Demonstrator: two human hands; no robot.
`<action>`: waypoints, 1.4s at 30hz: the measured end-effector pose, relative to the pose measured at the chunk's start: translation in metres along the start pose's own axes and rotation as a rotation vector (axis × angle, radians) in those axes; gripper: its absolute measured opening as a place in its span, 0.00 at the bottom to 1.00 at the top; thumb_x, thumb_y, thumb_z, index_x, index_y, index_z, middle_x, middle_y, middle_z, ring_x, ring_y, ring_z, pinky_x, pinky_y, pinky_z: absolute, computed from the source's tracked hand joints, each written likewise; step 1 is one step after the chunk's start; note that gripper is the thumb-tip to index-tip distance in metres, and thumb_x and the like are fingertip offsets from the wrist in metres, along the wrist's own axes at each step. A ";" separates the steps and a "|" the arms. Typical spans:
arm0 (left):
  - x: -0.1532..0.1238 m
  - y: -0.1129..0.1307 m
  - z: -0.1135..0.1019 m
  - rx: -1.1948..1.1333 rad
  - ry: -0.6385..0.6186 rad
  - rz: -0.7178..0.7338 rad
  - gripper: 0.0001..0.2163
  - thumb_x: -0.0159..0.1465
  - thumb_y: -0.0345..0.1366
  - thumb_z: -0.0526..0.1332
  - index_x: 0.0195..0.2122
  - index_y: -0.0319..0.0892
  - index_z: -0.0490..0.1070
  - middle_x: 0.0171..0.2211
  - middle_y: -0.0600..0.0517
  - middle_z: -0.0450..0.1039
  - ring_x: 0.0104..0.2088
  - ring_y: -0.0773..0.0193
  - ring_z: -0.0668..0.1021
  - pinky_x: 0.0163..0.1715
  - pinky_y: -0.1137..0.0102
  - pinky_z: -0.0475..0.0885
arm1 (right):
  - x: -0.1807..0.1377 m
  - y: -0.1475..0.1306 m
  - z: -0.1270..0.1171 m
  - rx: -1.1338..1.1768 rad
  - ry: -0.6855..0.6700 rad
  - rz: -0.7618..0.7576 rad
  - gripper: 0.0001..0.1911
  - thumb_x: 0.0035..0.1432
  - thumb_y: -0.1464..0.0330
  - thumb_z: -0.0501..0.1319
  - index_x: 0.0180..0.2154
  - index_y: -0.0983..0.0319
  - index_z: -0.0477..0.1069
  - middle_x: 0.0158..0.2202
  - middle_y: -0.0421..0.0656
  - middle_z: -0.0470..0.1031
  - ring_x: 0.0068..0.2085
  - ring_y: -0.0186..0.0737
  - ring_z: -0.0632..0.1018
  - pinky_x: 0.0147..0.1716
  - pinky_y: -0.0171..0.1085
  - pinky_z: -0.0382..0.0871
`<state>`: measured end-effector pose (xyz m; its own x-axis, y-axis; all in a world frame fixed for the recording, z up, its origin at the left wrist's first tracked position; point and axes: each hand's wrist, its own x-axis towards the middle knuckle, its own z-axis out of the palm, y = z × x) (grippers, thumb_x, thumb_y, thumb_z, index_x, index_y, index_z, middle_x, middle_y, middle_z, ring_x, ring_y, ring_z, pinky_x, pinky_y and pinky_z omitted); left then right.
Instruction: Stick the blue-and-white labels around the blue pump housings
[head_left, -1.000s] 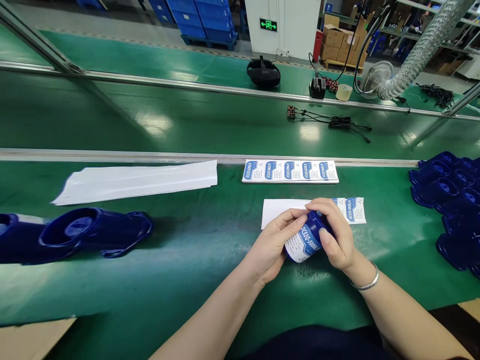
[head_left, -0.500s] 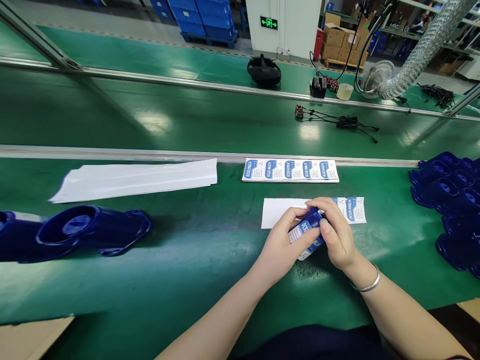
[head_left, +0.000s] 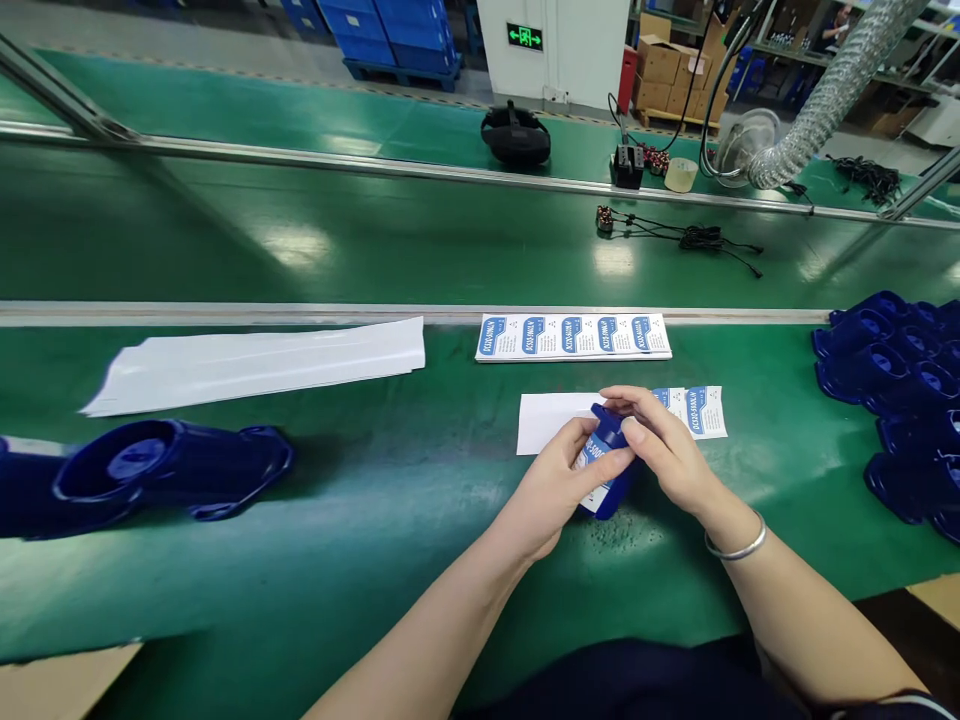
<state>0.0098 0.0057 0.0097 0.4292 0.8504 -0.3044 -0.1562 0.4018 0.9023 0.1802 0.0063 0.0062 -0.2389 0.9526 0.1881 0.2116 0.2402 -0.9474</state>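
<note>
Between my two hands is a dark blue plastic housing point(head_left: 619, 488) with a blue-and-white printed label point(head_left: 592, 497) on its side. My left hand point(head_left: 559, 480) wraps around it from the left, thumb across the label. On the far end, the fingers and thumb of my right hand point(head_left: 667, 450) are closed. A label sheet point(head_left: 551, 420) lies flat behind my hands, its left part bare white backing and its right part still bearing labels. Just beyond it is a stack of label sheets point(head_left: 574, 337). The far side of the housing is hidden by my fingers.
White paper strips point(head_left: 262, 365) lie at the left, behind more dark blue housings point(head_left: 187, 465). Several similar housings point(head_left: 892, 350) stand at the right edge. A metal rail point(head_left: 360, 170) crosses the green bench, with black cables point(head_left: 701, 238) before it and a black headset point(head_left: 516, 135) behind.
The housing has turned in my hands, so its label now faces more to the left and its end points away. My right fingers have shifted on it. The view has moved slightly.
</note>
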 end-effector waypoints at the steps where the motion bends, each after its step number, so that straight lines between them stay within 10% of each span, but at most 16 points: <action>1: 0.000 0.001 -0.002 -0.077 -0.027 -0.045 0.20 0.60 0.48 0.69 0.47 0.43 0.70 0.45 0.49 0.73 0.49 0.56 0.74 0.49 0.63 0.68 | 0.001 -0.001 -0.001 0.020 -0.008 0.019 0.20 0.72 0.54 0.55 0.56 0.58 0.69 0.54 0.47 0.73 0.56 0.48 0.73 0.56 0.46 0.66; 26: 0.001 -0.004 -0.004 -0.050 -0.052 -0.076 0.21 0.61 0.46 0.70 0.51 0.43 0.71 0.53 0.47 0.73 0.61 0.48 0.69 0.58 0.58 0.65 | 0.005 0.002 0.003 -0.058 -0.019 -0.030 0.13 0.71 0.58 0.56 0.48 0.58 0.71 0.47 0.44 0.76 0.49 0.45 0.76 0.51 0.44 0.69; 42: -0.003 0.003 -0.011 0.155 -0.274 -0.050 0.32 0.57 0.37 0.73 0.61 0.48 0.62 0.62 0.46 0.66 0.62 0.47 0.68 0.59 0.55 0.68 | 0.007 0.003 -0.007 0.099 0.053 0.036 0.19 0.66 0.56 0.62 0.53 0.59 0.69 0.42 0.42 0.76 0.46 0.45 0.77 0.48 0.42 0.69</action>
<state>-0.0014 0.0082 0.0098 0.6598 0.6994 -0.2749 -0.0006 0.3664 0.9305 0.1858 0.0148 0.0059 -0.1819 0.9694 0.1649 0.1236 0.1889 -0.9742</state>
